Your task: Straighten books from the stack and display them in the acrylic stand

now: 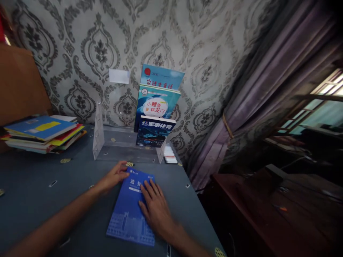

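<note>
A blue booklet (128, 214) with white lettering lies flat on the table in front of me. My right hand (155, 203) rests on its right half, palm down and fingers stretched out. At the booklet's upper left corner is my left hand (115, 177), its fingers apart and the fingertips at the edge; I cannot tell whether they press on it. Just beyond stands a clear stepped rack (125, 154). On its right side three books lean in tiers: a dark blue one (154, 134) in front, a teal one (158, 101) behind it, and a light blue one (163, 75) at the back.
A loose stack of books and booklets (43, 130) lies at the far left, beside a brown box-like piece (21, 82). Patterned wallpaper (100, 50) rises behind the table (72, 178). A tied purple curtain (211, 153) hangs to the right, near a dark red wooden surface (241, 203).
</note>
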The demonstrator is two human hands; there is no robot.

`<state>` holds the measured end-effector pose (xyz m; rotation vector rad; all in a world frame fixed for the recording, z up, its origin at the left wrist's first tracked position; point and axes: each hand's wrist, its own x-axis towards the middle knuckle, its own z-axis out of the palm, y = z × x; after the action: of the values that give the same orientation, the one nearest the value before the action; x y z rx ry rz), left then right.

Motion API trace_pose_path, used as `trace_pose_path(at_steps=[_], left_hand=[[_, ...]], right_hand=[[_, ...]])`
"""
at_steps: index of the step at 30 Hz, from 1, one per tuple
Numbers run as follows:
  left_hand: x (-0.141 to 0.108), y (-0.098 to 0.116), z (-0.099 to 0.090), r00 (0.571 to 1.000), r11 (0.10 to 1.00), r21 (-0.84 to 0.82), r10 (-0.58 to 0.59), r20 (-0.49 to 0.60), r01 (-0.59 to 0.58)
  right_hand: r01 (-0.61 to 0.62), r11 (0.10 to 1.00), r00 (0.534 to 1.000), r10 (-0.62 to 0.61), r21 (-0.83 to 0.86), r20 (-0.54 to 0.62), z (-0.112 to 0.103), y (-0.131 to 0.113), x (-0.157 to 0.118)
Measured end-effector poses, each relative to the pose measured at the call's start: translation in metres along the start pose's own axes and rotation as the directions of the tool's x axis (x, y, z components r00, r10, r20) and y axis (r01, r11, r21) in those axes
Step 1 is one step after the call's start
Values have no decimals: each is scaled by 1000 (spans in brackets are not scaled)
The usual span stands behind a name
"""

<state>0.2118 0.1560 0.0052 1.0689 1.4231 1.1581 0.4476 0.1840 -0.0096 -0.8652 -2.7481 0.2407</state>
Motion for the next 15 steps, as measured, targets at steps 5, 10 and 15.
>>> trace_pose_path(at_steps=[5,10,15], left_hand=[[-6,2,11,958,932,-272,-182,223,241],[-8,15,13,971,949,-271,-102,218,161],[1,34,13,991,961,-274,-14,130,50]], right_hand=[[-5,998,999,8,66,-46,12,9,-5],[-107,950,962,174,293,-211,20,27,-5],[-142,698,906,378,702,-193,10,46,12]])
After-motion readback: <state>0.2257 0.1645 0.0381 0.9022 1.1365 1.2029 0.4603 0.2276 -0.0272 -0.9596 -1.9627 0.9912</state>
